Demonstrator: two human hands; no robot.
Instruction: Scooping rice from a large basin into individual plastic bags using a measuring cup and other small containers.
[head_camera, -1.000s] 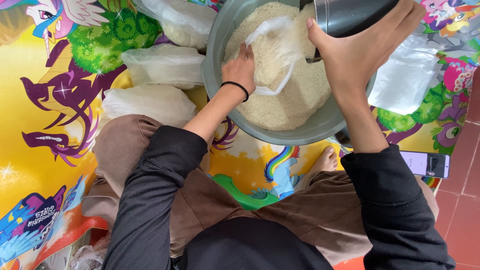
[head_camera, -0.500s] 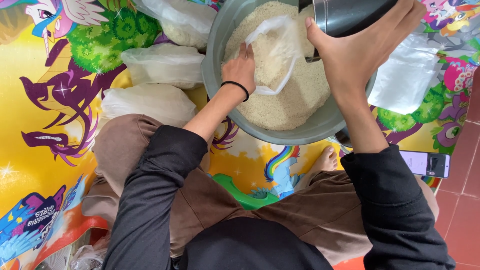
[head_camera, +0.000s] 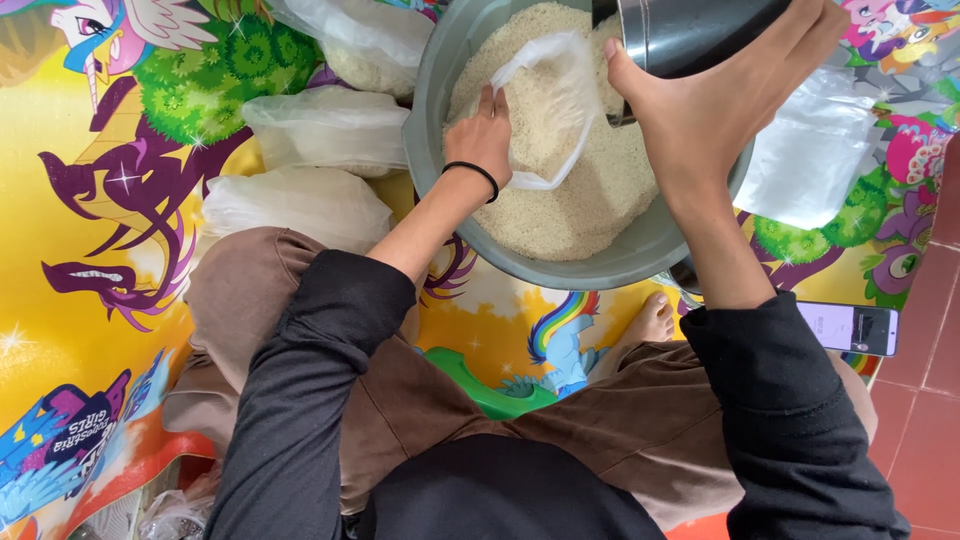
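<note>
A large grey basin (head_camera: 620, 265) full of white rice (head_camera: 590, 200) stands in front of my knees. My left hand (head_camera: 485, 135), with a black band on the wrist, holds a clear plastic bag (head_camera: 550, 105) open over the rice. My right hand (head_camera: 715, 95) grips a shiny metal cup (head_camera: 690, 30) tilted toward the bag's mouth at the top of the view. Some rice lies inside the bag.
Filled clear bags of rice (head_camera: 320, 130) (head_camera: 295, 200) (head_camera: 360, 40) lie left of the basin on a colourful cartoon mat (head_camera: 90, 230). A stack of empty plastic bags (head_camera: 810, 150) lies right of it. A phone (head_camera: 850, 328) rests by my right knee, near red floor tiles (head_camera: 925, 400).
The left hand has lifted the bag a little higher and spread its mouth wider under the cup. The right hand and cup have barely moved.
</note>
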